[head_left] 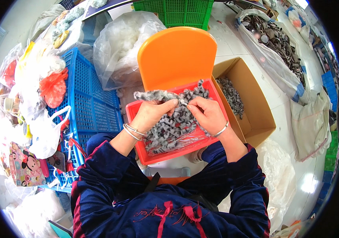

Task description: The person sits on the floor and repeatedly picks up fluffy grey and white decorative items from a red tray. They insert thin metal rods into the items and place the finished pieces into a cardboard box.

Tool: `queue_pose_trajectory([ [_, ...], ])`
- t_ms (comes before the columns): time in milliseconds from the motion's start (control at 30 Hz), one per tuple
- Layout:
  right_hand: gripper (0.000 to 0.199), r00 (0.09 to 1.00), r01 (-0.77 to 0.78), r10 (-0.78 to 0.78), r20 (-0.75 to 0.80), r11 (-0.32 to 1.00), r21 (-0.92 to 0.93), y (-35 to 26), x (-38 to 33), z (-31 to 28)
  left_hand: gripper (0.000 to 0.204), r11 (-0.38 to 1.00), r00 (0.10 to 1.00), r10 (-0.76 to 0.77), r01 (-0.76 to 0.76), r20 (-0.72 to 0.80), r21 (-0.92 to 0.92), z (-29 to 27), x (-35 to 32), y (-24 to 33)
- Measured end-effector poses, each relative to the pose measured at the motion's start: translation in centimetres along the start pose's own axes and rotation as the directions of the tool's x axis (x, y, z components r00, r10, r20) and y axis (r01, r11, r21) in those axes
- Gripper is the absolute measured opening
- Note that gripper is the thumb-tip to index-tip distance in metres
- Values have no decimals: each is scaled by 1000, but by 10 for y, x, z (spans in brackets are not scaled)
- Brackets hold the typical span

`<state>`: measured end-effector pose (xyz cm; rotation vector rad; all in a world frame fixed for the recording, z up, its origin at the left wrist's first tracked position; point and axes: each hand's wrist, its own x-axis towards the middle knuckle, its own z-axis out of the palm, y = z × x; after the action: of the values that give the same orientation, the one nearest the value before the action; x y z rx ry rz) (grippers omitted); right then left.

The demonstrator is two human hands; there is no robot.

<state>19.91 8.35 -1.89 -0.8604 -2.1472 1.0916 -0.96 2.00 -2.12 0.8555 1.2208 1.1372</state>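
My left hand [150, 116] is closed, thumb and fingers pinching a narrow grey-and-white fluffy plush piece [155, 95] that sticks out to the left. My right hand [210, 114] pinches at the other end, where a small shiny, metallic-looking bit [183, 102] shows between the fingertips. What that bit is cannot be made out. Both hands are above a red plastic tray [222, 104], which contains many loose grey fluffy plush pieces [168, 129]. Thin shiny wire-like strands [185, 139] lie along the tray's near side.
An orange chair back [177, 55] rises behind the tray. To the right is an open cardboard box [256, 115] with grey plush pieces in it. A blue plastic crate [94, 99] and a clear bag of white stuffing [124, 47] stand left. Far right lies a long sack [268, 63] of dark pieces.
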Motion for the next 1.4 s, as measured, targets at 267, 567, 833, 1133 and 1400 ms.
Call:
queue_pose_trajectory([
  [267, 8, 997, 37, -36, -72, 999, 8, -6, 0, -4, 18, 1000, 1000, 1, -1, -7, -1, -3, 2, 2],
  [567, 8, 992, 114, -118, -41, 989, -91, -4, 0, -5, 20, 999, 999, -25, 26, 40, -18, -3, 2, 4],
  [833, 6, 986, 165, -162, 37, 981, -99, -2, -1, -6, 16, 997, 993, -61, 57, 101, 42, 3, -4, 12],
  [1133, 13, 988, -156, 148, 51, 958, 241, 4, 0, 0, 16, 997, 997, 70, -70, -9, -25, 0, 6, -4],
  [1400, 14, 973, -222, 199, 118, 949, 225, 6, 0, -16, 18, 999, 997, -11, 9, -77, -31, -4, 2, 9],
])
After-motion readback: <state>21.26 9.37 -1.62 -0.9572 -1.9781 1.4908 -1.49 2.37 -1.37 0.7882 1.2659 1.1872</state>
